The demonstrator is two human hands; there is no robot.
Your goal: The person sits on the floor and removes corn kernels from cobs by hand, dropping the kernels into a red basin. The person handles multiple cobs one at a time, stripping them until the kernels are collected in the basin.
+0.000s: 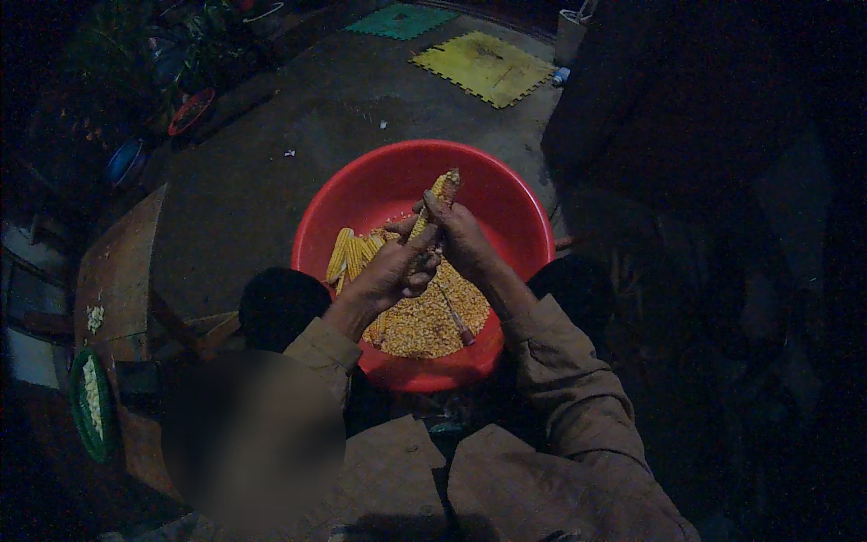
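Both my hands grip one ear of corn (443, 188) over a large red basin (420, 154). The ear tilts up and away, and part of its upper end looks bare of kernels. My left hand (397, 273) is closed round the lower part. Higher up, my right hand (462, 242) is closed on the same ear, its thumb lying along it. Loose yellow kernels (417, 327) cover the basin's bottom. Several whole ears (350, 256) lie at its left side. On the kernels rests a thin-shafted tool with a reddish-brown handle (466, 336), perhaps a screwdriver.
A low wooden table (122, 262) stands at left, with a green tray (102, 420) of pale pieces. Beyond are a blue basin (125, 163), a red bowl (191, 111) and plants. A yellow foam mat (488, 68) and a green mat (400, 20) lie on the far floor.
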